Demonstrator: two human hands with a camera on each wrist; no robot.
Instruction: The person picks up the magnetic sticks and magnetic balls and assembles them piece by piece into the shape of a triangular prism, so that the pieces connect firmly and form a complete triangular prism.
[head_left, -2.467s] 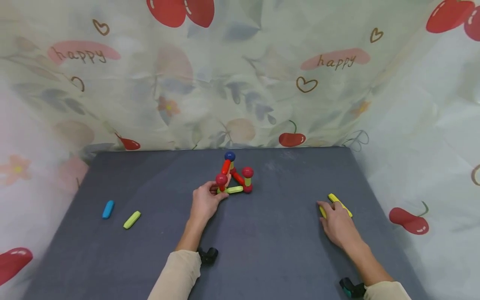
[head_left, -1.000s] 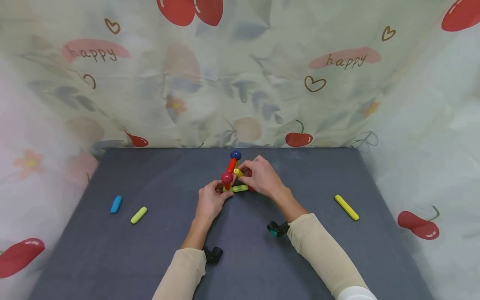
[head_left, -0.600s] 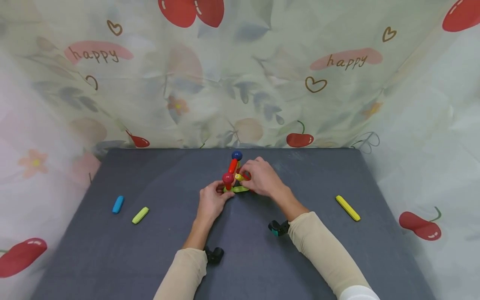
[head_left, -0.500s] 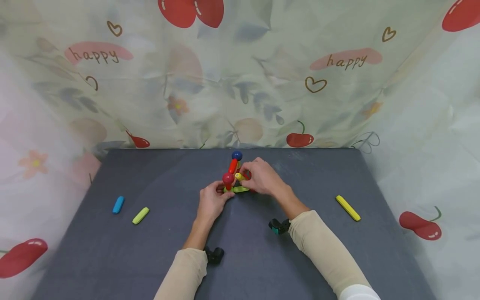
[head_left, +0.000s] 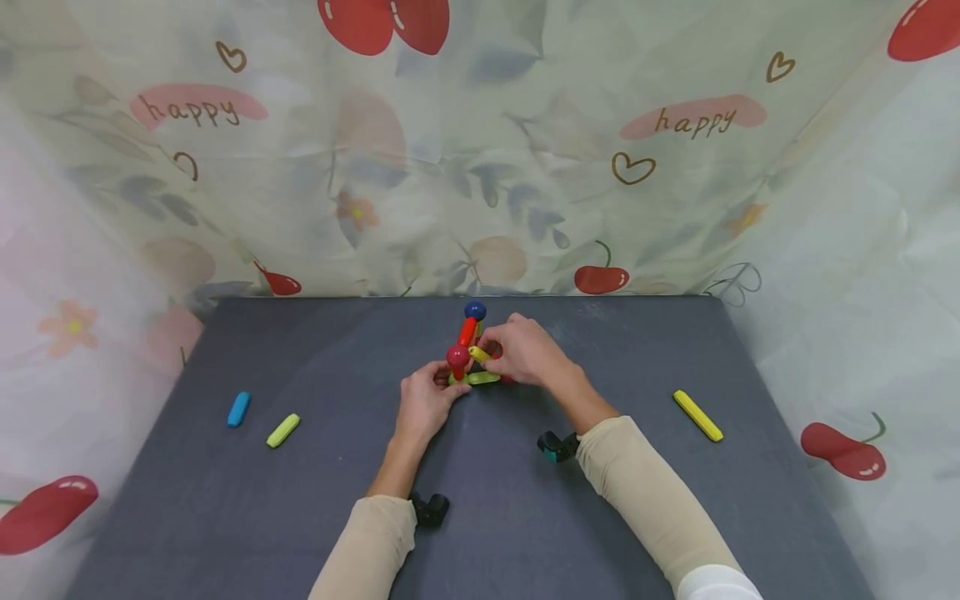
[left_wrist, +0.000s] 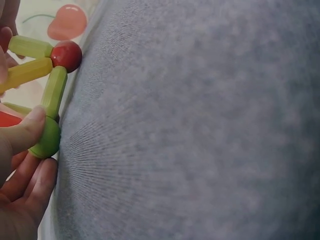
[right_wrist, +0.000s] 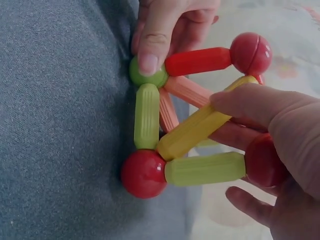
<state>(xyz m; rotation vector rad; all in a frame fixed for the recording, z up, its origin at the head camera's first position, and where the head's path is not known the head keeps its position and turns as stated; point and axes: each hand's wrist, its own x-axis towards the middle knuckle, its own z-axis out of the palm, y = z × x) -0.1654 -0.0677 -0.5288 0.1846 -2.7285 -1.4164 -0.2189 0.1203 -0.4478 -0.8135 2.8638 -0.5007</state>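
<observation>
Seating a yellow faceted plastic rod across a frame of coloured balls and rods

The yellow rod slants over one face of the frame, its lower end meeting a glossy red base ball in both wrist views. Its other end lies near the seamed crimson ball carried on a short red rod; whether those two touch cannot be made out.

The right hand pinches the yellow rod toward that upper end. The left hand grips a smooth green ball at a base corner between thumb and fingers. That split looks sound: one hand steadies, the other aims. Best to treat the base joint as a hinge and swing the upper end in gently until it sits squarely on the crimson ball; a hard push could tip the red rod off its seat. The right hand is also close about a red upper ball on a lime-green rod, so its fingers should part carefully.

The frame, topped at the back by a dark blue ball, stands toward the rear of the dark grey table. Well apart lie a small blue rod and a pale green rod to the left, and another yellow rod to the right.
</observation>
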